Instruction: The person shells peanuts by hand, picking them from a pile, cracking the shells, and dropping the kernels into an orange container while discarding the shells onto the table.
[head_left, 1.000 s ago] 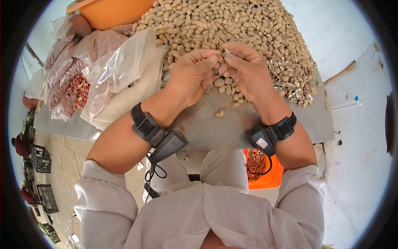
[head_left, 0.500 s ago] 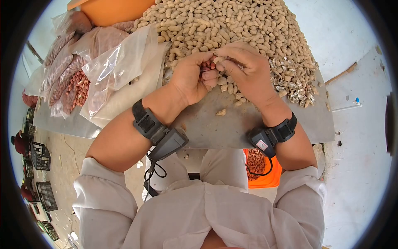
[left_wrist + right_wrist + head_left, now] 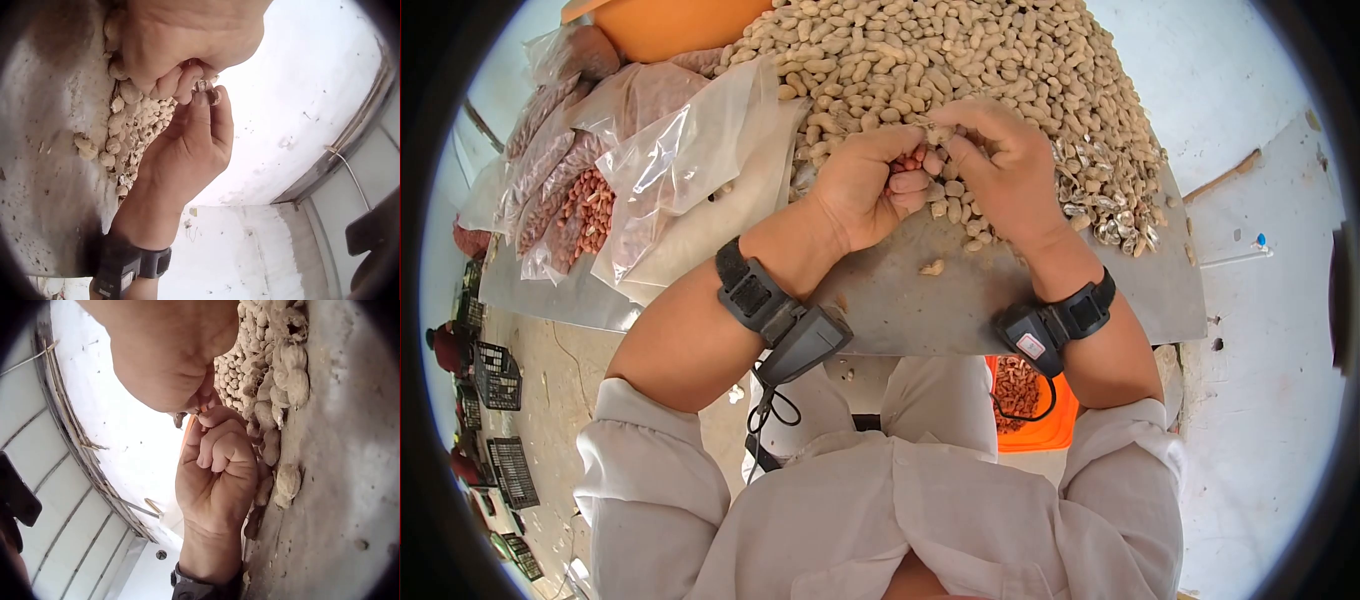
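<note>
My left hand (image 3: 862,192) is curled around several red peanut kernels (image 3: 908,160), which show between its thumb and fingers. Close against it, my right hand (image 3: 1008,172) pinches a pale peanut shell (image 3: 938,133) between thumb and forefinger. In the left wrist view the opened shell (image 3: 214,96) shows its dark inside at the right fingertips. Curled fingers of the left hand (image 3: 219,472) meet the right fingertips in the right wrist view. Both hands are held over the near edge of a big heap of unshelled peanuts (image 3: 880,65).
Empty shells (image 3: 1115,215) gather at the heap's right. Bags of red kernels (image 3: 550,185) and a clear plastic bag (image 3: 675,165) lie left, below an orange basin (image 3: 670,30). One loose peanut (image 3: 932,267) rests on the metal table (image 3: 920,315). An orange tub (image 3: 1050,432) sits below.
The left hand has turned so that the red kernels in it show more. The right hand has drawn slightly apart, then come back close with the shell pinched.
</note>
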The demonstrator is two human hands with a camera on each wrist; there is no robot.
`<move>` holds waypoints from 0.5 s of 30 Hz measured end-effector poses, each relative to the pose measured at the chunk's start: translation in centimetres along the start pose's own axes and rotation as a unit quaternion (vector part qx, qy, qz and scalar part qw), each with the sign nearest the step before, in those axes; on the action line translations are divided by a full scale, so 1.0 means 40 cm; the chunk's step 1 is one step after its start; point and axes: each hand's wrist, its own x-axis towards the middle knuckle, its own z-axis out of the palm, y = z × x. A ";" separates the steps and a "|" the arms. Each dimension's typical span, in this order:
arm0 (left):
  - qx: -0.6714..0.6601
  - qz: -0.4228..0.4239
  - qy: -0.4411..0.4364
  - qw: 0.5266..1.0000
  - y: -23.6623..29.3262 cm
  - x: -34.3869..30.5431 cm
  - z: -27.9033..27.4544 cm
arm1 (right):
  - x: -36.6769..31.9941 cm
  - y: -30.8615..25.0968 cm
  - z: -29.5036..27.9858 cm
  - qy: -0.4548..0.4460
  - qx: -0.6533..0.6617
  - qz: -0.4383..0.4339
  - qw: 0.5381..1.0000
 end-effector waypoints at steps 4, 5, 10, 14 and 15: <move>0.041 0.007 -0.011 0.999 -0.005 -0.003 0.002 | -0.001 0.000 -0.004 0.000 0.007 0.012 1.000; 0.043 0.006 -0.014 0.999 -0.006 -0.002 0.000 | -0.001 0.000 -0.006 0.003 0.002 0.008 1.000; 0.065 0.037 -0.008 0.997 0.000 -0.012 0.010 | 0.014 0.039 -0.037 0.074 -0.053 -0.024 0.996; 0.084 0.058 0.010 0.995 0.003 -0.018 0.013 | 0.039 0.070 -0.147 0.188 -0.337 -0.069 0.920; 0.095 0.065 0.005 0.993 0.003 -0.020 0.014 | 0.044 0.076 -0.182 0.220 -0.400 -0.100 0.884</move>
